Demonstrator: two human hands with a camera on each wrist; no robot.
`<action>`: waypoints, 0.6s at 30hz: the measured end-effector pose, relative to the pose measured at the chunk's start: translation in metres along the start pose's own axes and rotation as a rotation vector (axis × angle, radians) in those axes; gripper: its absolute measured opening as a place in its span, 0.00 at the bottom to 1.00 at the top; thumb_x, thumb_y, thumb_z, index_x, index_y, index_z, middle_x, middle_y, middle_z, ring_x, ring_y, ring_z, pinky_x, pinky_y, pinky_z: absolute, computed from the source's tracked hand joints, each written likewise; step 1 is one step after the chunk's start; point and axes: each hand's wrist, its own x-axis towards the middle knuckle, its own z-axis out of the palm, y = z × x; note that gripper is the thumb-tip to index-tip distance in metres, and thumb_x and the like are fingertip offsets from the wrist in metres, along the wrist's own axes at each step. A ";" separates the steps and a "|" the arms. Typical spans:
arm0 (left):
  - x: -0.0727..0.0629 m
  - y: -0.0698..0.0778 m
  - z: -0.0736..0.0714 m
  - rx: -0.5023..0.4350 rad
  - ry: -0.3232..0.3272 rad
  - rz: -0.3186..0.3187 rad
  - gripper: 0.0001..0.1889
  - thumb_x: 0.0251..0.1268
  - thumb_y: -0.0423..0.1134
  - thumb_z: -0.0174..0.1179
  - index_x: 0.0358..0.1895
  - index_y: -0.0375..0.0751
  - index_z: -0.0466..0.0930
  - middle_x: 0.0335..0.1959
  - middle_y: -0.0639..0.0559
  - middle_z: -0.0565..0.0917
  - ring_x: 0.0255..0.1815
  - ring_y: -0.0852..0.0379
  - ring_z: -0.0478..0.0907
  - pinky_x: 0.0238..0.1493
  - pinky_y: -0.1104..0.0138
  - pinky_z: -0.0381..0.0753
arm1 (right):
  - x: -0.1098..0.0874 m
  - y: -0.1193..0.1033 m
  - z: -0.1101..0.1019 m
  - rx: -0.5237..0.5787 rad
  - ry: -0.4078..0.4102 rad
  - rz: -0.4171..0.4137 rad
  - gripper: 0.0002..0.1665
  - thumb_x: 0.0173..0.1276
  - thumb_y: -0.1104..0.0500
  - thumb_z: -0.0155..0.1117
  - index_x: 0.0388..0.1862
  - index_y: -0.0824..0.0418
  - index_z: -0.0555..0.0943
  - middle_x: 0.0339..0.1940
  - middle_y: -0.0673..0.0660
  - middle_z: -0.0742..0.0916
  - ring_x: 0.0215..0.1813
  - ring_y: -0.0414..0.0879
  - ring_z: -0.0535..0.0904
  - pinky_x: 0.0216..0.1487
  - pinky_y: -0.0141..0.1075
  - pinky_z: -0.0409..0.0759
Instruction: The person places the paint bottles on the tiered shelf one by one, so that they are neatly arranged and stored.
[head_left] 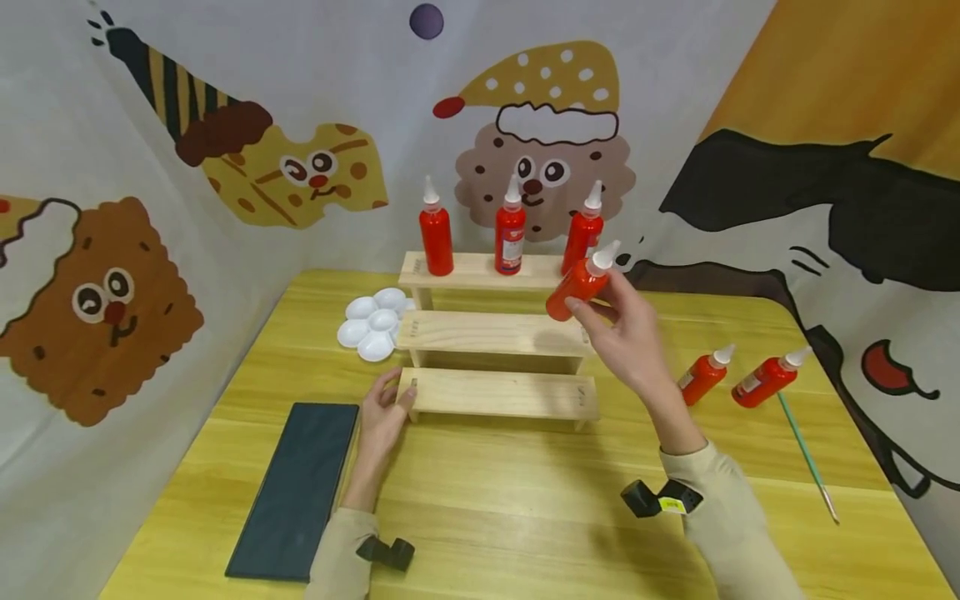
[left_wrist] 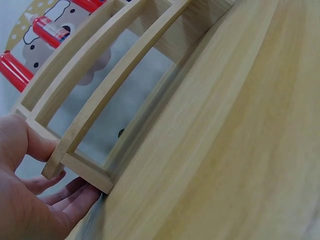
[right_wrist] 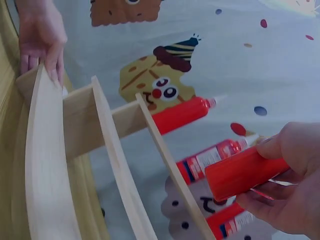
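My right hand grips a red squeeze bottle with a white nozzle, thumb on one side and fingers on the other. The bottle is tilted, its nozzle up to the right, and overlaps the right end of the middle step in the head view. My left hand holds the left end of a three-step wooden rack by its lowest step; the left wrist view shows its thumb at the board and fingers against the side panel. Three similar bottles stand in a row on the top step.
Two more red bottles stand at the right of the table, near a thin green-handled brush. A white flower-shaped palette lies left of the rack. A dark rectangular board lies at the left front. Printed cloth hangs behind.
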 end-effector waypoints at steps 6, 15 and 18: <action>0.001 -0.001 0.001 0.005 0.006 0.007 0.25 0.71 0.33 0.60 0.70 0.40 0.73 0.59 0.30 0.82 0.51 0.46 0.83 0.41 0.73 0.77 | 0.008 -0.010 0.018 0.050 -0.066 0.020 0.25 0.71 0.65 0.66 0.66 0.64 0.75 0.58 0.61 0.85 0.58 0.54 0.83 0.61 0.45 0.81; 0.000 0.000 0.001 -0.010 0.011 0.012 0.25 0.71 0.33 0.60 0.70 0.40 0.73 0.59 0.29 0.82 0.47 0.50 0.84 0.39 0.73 0.78 | 0.019 -0.014 0.047 0.088 -0.147 -0.001 0.26 0.70 0.65 0.68 0.66 0.65 0.75 0.59 0.64 0.85 0.58 0.59 0.83 0.60 0.50 0.82; 0.000 -0.001 0.001 -0.019 0.006 0.013 0.25 0.71 0.33 0.60 0.70 0.40 0.73 0.59 0.29 0.82 0.42 0.56 0.83 0.39 0.72 0.78 | 0.023 -0.013 0.058 0.093 -0.169 0.002 0.26 0.70 0.64 0.68 0.66 0.64 0.75 0.58 0.63 0.85 0.58 0.59 0.84 0.60 0.50 0.82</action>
